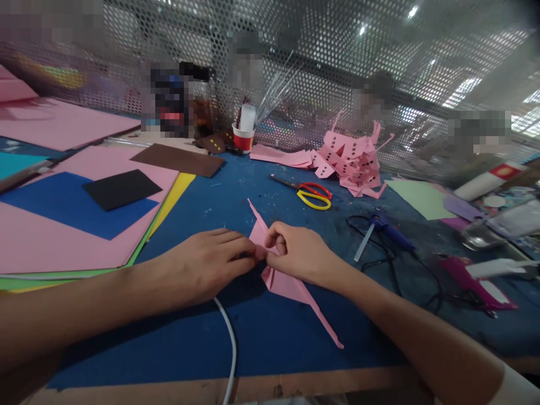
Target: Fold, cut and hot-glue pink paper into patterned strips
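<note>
A folded pink paper piece (pixel 289 286) with two long thin strips lies on the blue table (pixel 177 337), in the middle of the view. One strip points up and left, the other down and right. My left hand (pixel 211 261) lies at its left side, fingers together and pressing on the paper's edge. My right hand (pixel 297 253) is closed on its middle, the thumb and curled fingers pinching the paper. The fingertips of both hands nearly meet, and they hide the part of the paper between them.
Scissors (pixel 314 194) lie beyond my hands, a blue glue gun (pixel 392 230) with its cord to the right. Pink folded pieces (pixel 354 160) are heaped at the back; coloured sheets (pixel 105 253) are stacked left. A white cable (pixel 231 332) runs off the front edge.
</note>
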### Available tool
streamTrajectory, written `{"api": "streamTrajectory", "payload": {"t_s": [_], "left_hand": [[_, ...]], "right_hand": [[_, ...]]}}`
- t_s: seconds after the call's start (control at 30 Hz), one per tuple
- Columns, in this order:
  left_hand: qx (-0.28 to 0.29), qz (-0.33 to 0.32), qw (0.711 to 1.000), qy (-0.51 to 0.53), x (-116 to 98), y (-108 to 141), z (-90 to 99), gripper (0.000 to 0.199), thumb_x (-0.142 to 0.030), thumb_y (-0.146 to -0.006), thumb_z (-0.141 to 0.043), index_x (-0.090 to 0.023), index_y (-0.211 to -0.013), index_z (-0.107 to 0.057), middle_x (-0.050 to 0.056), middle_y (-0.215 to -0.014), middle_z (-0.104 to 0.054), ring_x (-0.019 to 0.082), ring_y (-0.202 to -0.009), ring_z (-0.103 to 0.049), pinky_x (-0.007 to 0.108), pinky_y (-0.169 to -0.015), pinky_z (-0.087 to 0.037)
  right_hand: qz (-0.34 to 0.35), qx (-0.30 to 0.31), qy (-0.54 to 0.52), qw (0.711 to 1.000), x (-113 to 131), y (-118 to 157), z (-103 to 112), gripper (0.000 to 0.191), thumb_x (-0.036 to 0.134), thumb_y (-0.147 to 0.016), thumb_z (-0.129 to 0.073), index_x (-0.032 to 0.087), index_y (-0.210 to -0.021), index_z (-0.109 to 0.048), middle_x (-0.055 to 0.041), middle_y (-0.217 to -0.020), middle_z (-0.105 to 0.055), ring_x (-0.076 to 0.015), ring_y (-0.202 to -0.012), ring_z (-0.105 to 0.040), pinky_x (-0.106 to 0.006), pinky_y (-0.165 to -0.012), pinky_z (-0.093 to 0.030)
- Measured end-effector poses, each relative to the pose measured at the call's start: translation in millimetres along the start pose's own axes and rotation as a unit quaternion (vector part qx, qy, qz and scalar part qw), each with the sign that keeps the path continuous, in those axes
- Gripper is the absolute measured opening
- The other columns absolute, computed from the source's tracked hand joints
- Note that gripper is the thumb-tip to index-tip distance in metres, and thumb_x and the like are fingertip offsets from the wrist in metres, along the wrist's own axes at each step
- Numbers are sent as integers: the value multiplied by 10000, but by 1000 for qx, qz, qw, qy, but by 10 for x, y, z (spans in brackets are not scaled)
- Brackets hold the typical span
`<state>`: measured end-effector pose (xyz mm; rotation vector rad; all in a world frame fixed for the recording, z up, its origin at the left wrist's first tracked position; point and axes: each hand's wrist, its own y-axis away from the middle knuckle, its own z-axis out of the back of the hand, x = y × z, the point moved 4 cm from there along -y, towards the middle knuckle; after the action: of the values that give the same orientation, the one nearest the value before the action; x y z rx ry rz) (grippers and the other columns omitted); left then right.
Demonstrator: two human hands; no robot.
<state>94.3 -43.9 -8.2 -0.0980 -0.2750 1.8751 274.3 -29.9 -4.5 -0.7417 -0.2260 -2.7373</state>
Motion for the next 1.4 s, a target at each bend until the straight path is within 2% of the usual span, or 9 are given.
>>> {"api": "streamTrajectory", "payload": {"t_s": [0.17, 0.3, 0.47, 0.7, 0.93, 1.17, 1.3, 1.4], "left_hand": [[-20, -8, 1000, 1, -4, 35, 30, 352, -44, -931, -429, -187, -1118, -690, 67, -1176, -708, 196, -1063, -645, 316, -940, -509], [-14, -6, 1000, 13, 3, 49, 17, 375, -32, -912, -435, -180, -1158, -678, 76, -1186, -706, 205, -1087, -647, 332, -967, -515], [-61, -4, 997, 46, 13, 29, 31, 385, -34, -925, -393, -130, -1210, -632, 102, -1146, -715, 207, -1033, -662, 345, -921, -547], [-13, 7, 997, 72, 11, 44, -35, 377, -20, -906, -427, -169, -1187, -632, 99, -1212, -661, 222, -1078, -616, 372, -956, -535], [-23, 11, 997, 78, 31, 55, -66, 362, -18, -906, -438, -172, -1153, -654, 102, -1200, -655, 213, -1071, -610, 360, -950, -540], [-30, 5, 997, 68, 9, 2, 8, 387, -24, -917, -384, -166, -1135, -671, 101, -1154, -682, 207, -1035, -637, 351, -908, -567], [-43, 8, 997, 57, -15, -13, 34, 427, -17, -886, -402, -173, -1198, -649, 94, -1151, -685, 204, -1003, -646, 353, -895, -565], [-24, 11, 999, 45, -27, -22, 17, 463, -26, -859, -447, -217, -1236, -635, 87, -1166, -669, 222, -992, -636, 379, -868, -567]], "right_hand": [[2, 15, -25, 1000, -31, -2, 10, 136, 238, -771, -618, 230, -907, -611, 48, -749, -657, -111, -666, -555, -248, -591, -291], [16, 21, -46, 999, -29, 2, 27, 131, 209, -768, -608, 221, -898, -619, 50, -741, -655, -107, -666, -556, -247, -597, -308], [7, 28, -57, 998, -10, 15, 51, 130, 183, -763, -601, 214, -886, -630, 48, -721, -643, -108, -662, -550, -250, -598, -317], [12, 32, -84, 996, -36, 22, 74, 137, 173, -797, -585, 210, -913, -648, 39, -751, -645, -108, -687, -562, -244, -612, -328], [15, 23, -81, 996, -49, 23, 43, 151, 183, -764, -619, 219, -909, -636, 59, -718, -648, -99, -656, -551, -238, -594, -315], [32, 28, -76, 996, -81, 14, 47, 174, 161, -772, -602, 222, -930, -641, 53, -741, -645, -100, -667, -549, -235, -603, -328], [33, 26, -91, 995, -105, 9, 47, 127, 208, -830, -605, 212, -949, -647, 31, -783, -657, -108, -698, -563, -238, -624, -344], [31, 27, -94, 995, -99, 10, 55, 115, 210, -844, -595, 208, -946, -648, 24, -797, -664, -113, -713, -570, -239, -627, -346]]}}
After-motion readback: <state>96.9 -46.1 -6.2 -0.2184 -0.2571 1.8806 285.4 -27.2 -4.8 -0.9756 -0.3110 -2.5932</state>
